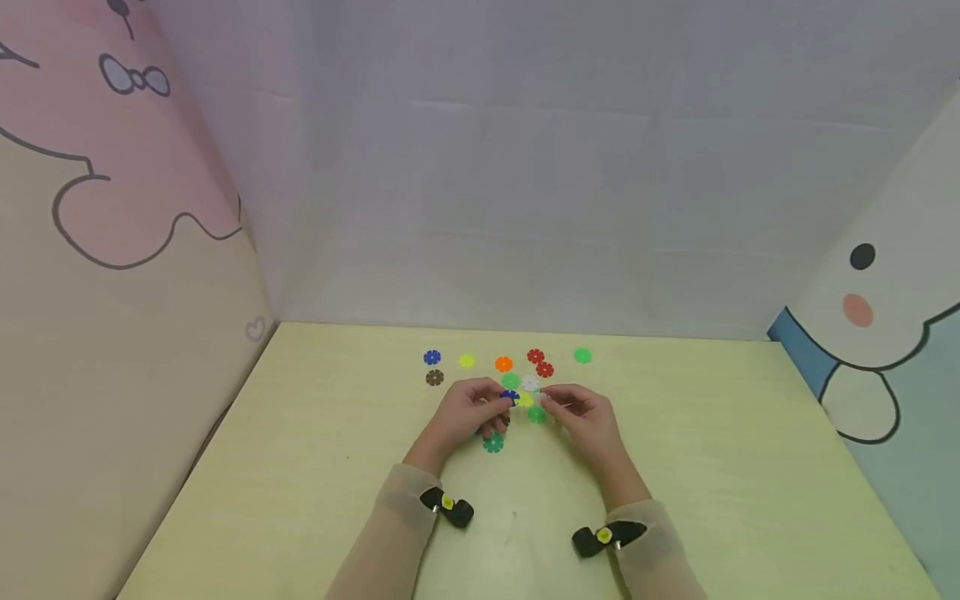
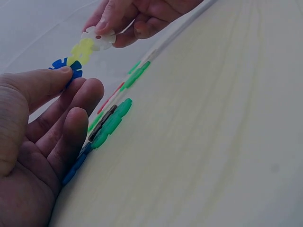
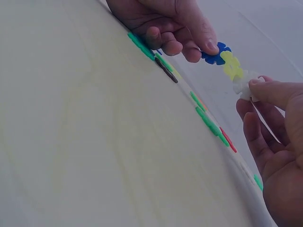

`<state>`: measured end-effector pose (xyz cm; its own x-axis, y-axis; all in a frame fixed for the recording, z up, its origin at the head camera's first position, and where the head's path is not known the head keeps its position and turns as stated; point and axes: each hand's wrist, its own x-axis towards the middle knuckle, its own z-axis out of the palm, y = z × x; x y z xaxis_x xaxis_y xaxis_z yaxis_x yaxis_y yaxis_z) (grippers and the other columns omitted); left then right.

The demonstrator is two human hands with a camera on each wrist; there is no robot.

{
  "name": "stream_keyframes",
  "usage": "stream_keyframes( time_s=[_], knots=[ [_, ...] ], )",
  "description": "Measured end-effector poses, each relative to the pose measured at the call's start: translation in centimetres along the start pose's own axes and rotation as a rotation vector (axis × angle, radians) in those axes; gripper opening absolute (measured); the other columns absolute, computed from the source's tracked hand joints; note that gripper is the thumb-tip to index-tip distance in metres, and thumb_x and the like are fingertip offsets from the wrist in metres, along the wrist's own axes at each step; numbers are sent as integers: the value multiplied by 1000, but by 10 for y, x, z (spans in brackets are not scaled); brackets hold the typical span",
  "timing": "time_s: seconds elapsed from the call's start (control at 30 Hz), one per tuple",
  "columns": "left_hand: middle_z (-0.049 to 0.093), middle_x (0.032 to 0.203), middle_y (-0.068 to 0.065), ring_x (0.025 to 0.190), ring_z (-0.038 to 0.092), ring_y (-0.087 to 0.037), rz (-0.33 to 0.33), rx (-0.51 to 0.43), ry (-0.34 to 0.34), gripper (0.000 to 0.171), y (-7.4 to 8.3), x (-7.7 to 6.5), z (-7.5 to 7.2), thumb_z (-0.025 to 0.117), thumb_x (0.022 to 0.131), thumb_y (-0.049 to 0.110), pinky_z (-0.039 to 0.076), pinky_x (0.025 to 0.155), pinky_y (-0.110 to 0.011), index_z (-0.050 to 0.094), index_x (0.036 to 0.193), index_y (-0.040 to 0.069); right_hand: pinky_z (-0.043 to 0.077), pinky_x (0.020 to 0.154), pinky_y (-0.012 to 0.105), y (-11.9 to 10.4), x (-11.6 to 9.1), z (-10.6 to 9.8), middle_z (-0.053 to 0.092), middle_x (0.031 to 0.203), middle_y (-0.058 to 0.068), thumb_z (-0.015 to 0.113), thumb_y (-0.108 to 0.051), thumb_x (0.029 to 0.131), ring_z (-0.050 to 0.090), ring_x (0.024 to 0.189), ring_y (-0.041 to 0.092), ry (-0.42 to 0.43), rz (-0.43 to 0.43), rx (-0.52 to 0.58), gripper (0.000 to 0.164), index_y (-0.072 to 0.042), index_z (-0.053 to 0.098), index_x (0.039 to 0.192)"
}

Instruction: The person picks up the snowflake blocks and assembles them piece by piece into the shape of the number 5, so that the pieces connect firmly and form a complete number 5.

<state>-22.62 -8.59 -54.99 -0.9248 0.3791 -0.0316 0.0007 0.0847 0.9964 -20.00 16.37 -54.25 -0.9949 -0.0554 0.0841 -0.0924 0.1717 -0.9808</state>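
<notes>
My left hand (image 1: pixel 467 414) pinches a blue snowflake disc (image 2: pixel 76 72) between thumb and fingers. Its other fingers hang loosely curled above the table. A white snowflake disc (image 3: pixel 243 87) is gripped by the thumb and fingertips of my right hand (image 1: pixel 591 422). Between these two sits a yellow snowflake disc (image 3: pixel 231 65), joined edge to edge with both, so the three form a short chain held above the table. Beneath the hands lie a green disc (image 1: pixel 537 414) and a darker green disc (image 1: pixel 492 442); a brown disc (image 2: pixel 102 123) is partly hidden by my left hand.
Loose discs lie flat beyond the hands: blue (image 1: pixel 432 357), brown (image 1: pixel 435 377), yellow (image 1: pixel 467 361), orange (image 1: pixel 504 364), two red (image 1: pixel 544 369), white (image 1: pixel 529 382) and green (image 1: pixel 582 356). Cloth walls (image 1: pixel 480 208) stand around the pale table (image 1: pixel 300 467).
</notes>
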Motion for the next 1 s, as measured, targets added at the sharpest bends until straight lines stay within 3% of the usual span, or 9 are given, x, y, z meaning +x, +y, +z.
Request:
stream_keyframes(
  time_s=[0.6, 1.0],
  knots=[
    [81, 87, -6, 63, 67, -13, -26, 95, 13, 13, 7, -4, 6, 77, 105, 18, 53, 55, -25, 82, 101, 6, 62, 81, 26, -1, -2, 1, 81, 103, 11, 83, -8, 98, 75, 90, 17, -29, 1, 20, 16, -1, 81, 112],
    [79, 88, -8, 58, 65, -13, -1, 60, 4, 17, 5, -3, 4, 75, 107, 20, 51, 52, -25, 77, 106, 3, 64, 80, 28, -1, -3, 1, 80, 103, 12, 84, -7, 98, 76, 87, 18, -51, 39, 57, 20, 2, 80, 115]
  ],
)
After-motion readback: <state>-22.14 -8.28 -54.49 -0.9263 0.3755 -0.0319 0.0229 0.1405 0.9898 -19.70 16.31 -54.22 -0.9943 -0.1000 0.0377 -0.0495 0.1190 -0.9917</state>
